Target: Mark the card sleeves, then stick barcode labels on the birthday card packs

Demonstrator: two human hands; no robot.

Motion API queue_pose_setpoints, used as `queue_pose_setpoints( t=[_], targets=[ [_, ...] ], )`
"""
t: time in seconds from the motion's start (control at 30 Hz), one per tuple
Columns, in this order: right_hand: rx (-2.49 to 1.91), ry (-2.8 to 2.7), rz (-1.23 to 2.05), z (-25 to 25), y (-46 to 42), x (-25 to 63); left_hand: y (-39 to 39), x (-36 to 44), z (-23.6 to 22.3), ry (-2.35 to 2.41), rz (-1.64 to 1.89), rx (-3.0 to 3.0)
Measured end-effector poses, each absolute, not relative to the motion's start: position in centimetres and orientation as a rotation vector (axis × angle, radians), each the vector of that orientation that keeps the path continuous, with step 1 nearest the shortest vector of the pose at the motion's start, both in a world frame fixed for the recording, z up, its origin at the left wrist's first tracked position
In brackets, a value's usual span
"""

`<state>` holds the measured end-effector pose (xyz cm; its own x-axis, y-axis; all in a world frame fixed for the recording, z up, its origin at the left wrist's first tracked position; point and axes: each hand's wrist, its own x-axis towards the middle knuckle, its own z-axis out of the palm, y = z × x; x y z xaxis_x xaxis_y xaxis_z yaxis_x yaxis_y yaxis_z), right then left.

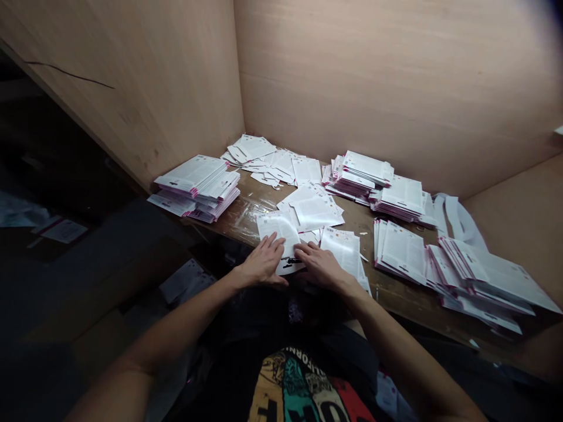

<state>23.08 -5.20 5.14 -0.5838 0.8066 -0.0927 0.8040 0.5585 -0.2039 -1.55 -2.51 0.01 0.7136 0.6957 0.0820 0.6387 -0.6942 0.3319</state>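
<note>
In front of me at the table's near edge lies a white printed card sleeve (278,227), with a dark hanging slot near its lower end. My left hand (263,262) rests on its left side, fingers extended flat and thumb apart. At its lower right, beside the slot, the bent fingers of my right hand (323,266) grip the sleeve; that thumb is hidden. Loose white sleeves (314,210) lie just beyond it. More sleeves (343,251) are spread right beside my right hand, partly covered by it.
A stack of sleeves (197,181) stands on the left. Scattered sleeves (257,152) fill the back corner. Along the right are further piles (398,196) and a leaning row (488,272), with a curled white strip (455,220) behind. Wooden panels (352,76) enclose the table (246,214).
</note>
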Motion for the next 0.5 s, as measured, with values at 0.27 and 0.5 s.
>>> queue_pose_setpoints(
  t=[0.27,0.5],
  targets=[
    [-1.628,-2.623,0.397,3.8,-1.8,22.2,-0.6,-2.1,-0.2,1.092,0.527,2.464],
    [-1.696,-2.087,0.194,4.0,-3.5,23.7,-2.2,-3.9,-1.0,1.094,0.454,2.728]
  ],
)
